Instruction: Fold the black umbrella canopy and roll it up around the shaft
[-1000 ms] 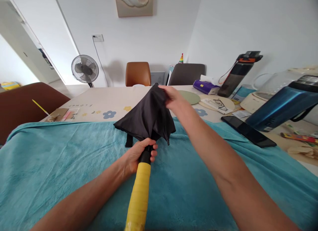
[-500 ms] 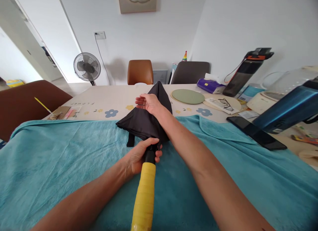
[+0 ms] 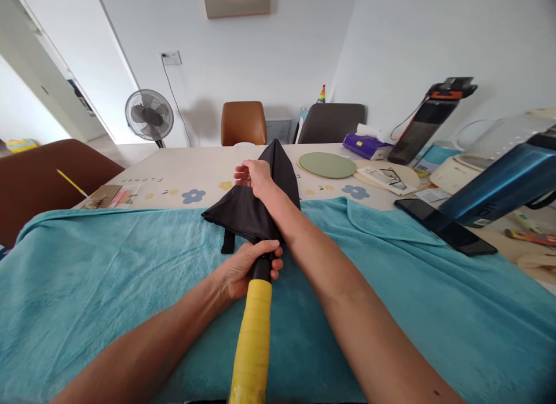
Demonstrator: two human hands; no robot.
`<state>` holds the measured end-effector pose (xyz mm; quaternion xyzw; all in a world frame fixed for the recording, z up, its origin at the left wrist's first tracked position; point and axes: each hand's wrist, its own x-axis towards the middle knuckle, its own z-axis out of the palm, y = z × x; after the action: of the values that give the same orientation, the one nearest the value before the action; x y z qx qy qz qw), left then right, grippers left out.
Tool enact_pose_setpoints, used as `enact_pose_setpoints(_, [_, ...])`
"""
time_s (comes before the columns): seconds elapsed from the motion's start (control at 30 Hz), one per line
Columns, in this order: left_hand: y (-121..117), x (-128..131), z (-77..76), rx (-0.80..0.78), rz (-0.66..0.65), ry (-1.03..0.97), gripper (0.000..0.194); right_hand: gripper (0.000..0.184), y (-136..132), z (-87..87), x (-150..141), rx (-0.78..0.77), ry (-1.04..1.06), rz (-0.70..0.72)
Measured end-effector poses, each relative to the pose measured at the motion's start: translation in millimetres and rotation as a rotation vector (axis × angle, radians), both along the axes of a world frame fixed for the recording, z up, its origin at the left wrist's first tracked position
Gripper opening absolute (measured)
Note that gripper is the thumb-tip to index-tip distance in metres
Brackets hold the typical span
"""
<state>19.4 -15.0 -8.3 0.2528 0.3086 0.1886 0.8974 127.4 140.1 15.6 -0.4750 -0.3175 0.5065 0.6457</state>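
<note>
Since the first frame, the right hand has moved from the right edge of the black umbrella across to the left over its cloth; since the second, it has hardly shifted. The umbrella lies in the middle of the frame, its folds gathered to a peak at the top and flaring to a pointed corner at lower left. Its cloth is smooth, thin and faintly glossy, and a short dark strap hangs beneath that corner. The left hand's fingers are clenched around the black shaft, just above a thick grip wound in overlapping yellow tape that runs to the bottom edge. The right hand's fingers are released and loosely bent; whether its palm presses the cloth, I cannot tell. Its forearm crosses from lower right, hiding part of the umbrella.

Below spreads a plush, wrinkled turquoise blanket over a pale counter printed with flowers. Right of the umbrella's peak lies a flat green oval mat. Farther right stand a purple tissue pack, glasses on papers, a dark bottle and a metallic blue bottle beside a glossy black phone
</note>
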Motion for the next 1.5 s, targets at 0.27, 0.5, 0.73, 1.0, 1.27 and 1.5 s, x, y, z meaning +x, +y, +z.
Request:
enact_pose_setpoints(0.27, [3, -1, -5.6, -0.084, 0.014, 0.009, 0.012, 0.011, -23, 1.0, 6, 0.088, -0.167, 0.025])
enact_pose_setpoints(0.5, [14, -13, 5.7, -0.229, 0.042, -0.390, 0.006, 0.013, -67, -2.2, 81, -0.104, -0.409, -0.151])
enact_pose_setpoints(0.73, [14, -16, 16.2, -0.258, 0.091, -0.447, 0.005, 0.062, -111, -16.2, 84, -0.511, -0.130, 0.701])
enact_pose_setpoints(1.0, [14, -15, 9.9, -0.255, 0.015, -0.452, 0.009, 0.045, -101, -24.6, 14, -0.190, 0.300, 0.386])
enact_pose_setpoints(1.27, [7, -12, 2.8, -0.211, -0.083, -0.488, 0.018, 0.022, -106, -6.3, -1, -0.324, 0.355, 0.132])
enact_pose_setpoints(1.5, [4, -7, 7.3, 0.001, -0.012, -0.109, 0.025, 0.010, -109, -10.0, 7, -0.307, 0.148, -0.084])
